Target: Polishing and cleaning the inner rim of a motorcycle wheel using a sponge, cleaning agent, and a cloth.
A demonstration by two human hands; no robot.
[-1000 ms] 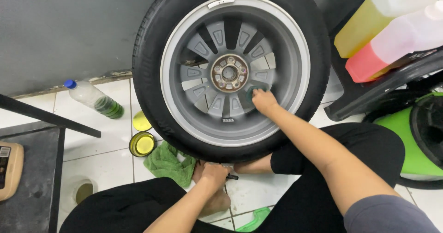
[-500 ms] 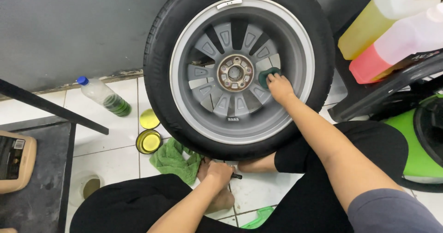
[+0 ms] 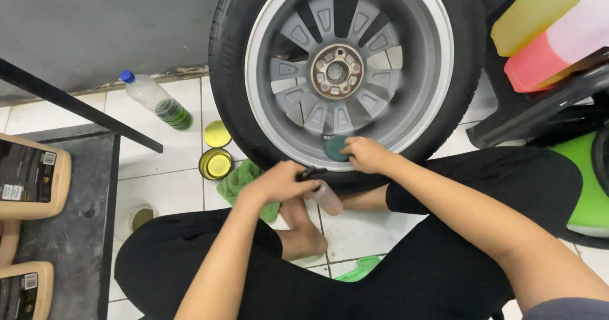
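Where spokes end, round foam pad.

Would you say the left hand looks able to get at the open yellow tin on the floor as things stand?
Probably yes, but not freely: the left hand is holding a small spray bottle. The open tin sits close to its left, with only a green cloth between them.

Even, soft overhead light is falling — the rim is gleaming faintly, edges are bowing slightly, focus holding sharp.
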